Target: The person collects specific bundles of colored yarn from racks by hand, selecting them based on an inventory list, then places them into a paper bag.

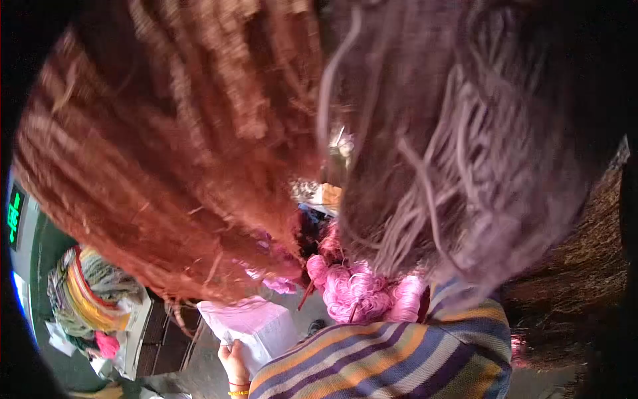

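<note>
My left hand (234, 362) is low in the view, fingers closed on the edge of a creased white sheet of paper (256, 326). A yellow bangle and a red thread circle its wrist. Rust-brown yarn hanks (179, 146) hang close in front of me, partly covering the top of the paper. Beside them hangs a mauve-grey yarn hank (458, 153), blurred, with loose strands. A striped sleeve (412, 352) reaches up toward the mauve yarn at the right. My right hand does not show; the yarn may hide it.
Pink yarn skeins (359, 292) hang beyond the big hanks. Multicoloured skeins (93, 292) lie at the left on a dark slatted crate (163, 339). A dark brown hank (571, 286) hangs at right. A green-lit display (13, 216) is at far left.
</note>
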The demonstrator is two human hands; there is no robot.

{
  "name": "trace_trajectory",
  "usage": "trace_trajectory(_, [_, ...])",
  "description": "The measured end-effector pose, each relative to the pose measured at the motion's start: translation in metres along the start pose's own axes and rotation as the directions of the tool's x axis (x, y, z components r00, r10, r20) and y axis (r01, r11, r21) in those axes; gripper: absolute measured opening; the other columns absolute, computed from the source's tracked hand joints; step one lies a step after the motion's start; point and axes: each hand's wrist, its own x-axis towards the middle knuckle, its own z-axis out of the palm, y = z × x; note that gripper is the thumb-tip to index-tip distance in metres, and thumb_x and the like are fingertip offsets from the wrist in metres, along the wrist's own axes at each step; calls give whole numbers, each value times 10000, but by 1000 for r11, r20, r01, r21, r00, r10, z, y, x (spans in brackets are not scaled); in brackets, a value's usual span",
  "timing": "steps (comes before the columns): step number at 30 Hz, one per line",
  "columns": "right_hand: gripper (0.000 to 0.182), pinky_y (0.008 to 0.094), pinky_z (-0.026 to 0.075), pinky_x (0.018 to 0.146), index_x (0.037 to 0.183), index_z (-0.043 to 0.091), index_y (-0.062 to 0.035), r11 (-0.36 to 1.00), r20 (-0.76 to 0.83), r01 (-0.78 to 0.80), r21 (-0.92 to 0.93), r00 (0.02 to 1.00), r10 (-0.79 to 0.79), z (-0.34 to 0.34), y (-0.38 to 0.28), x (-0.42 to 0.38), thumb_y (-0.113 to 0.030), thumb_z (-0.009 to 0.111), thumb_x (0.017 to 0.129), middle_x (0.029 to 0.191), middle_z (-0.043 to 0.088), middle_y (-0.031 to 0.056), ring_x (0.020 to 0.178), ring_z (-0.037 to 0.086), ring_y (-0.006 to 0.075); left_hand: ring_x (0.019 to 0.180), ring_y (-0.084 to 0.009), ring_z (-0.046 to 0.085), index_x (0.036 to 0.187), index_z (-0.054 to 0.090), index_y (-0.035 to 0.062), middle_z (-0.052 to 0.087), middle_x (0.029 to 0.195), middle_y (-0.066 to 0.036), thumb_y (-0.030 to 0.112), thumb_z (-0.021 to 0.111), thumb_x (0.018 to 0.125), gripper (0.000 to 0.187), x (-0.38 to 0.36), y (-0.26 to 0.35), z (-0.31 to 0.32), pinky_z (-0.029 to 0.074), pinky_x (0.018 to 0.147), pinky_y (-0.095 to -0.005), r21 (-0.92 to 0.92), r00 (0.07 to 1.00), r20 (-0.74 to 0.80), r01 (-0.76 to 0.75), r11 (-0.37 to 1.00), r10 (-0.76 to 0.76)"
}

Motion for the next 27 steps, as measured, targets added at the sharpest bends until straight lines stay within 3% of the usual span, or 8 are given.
trace_trajectory(2, [313, 366, 466, 795, 1052, 555, -24, 1000, 6, -8, 0, 1000, 8, 10, 12, -8, -152, 512, 769, 980, 596, 186, 912, 575, 322, 612, -36, 434, 866, 583, 54, 518, 717, 68, 29, 539, 800, 83, 1, 3, 1, 340, 548, -185, 7, 997, 56, -60, 998, 59])
trace_trajectory(6, [314, 369, 467, 794, 1052, 554, -23, 1000, 13, 8, 7, 1000, -8, 11, 15, 2, -168, 508, 777, 977, 596, 188, 911, 574, 326, 569, -21, 403, 795, 564, 68, 483, 666, 88, 34, 536, 798, 44, -5, 12, 11, 294, 497, -182, -5, 1000, -23, -20, 1000, 20])
trace_trajectory(14, [319, 375, 467, 792, 1051, 550, -22, 994, 9, 109, 18, 994, -109, 12, 13, -9, -201, 500, 792, 970, 596, 190, 908, 573, 334, 569, -21, 421, 799, 572, 79, 493, 667, 89, 48, 539, 804, 45, -10, 6, 21, 312, 493, -182, 27, 999, 43, 15, 1000, -16])
trace_trajectory(18, [323, 378, 467, 791, 1050, 549, -21, 986, 6, 166, 19, 986, -166, 20, 13, -3, -217, 496, 799, 966, 596, 191, 906, 572, 338, 620, -33, 457, 859, 590, 50, 536, 738, 70, 57, 544, 811, 67, -6, -4, 17, 354, 536, -186, 46, 993, 116, 32, 998, -37])
trace_trajectory(27, [335, 385, 467, 789, 1049, 545, -19, 968, -13, 245, 45, 970, -245, 41, 11, -3, -253, 487, 815, 959, 597, 194, 903, 570, 347, 699, -60, 514, 938, 597, 15, 583, 821, 33, 38, 524, 825, 137, -27, -8, 20, 413, 611, -206, 77, 991, 124, 42, 996, -51])
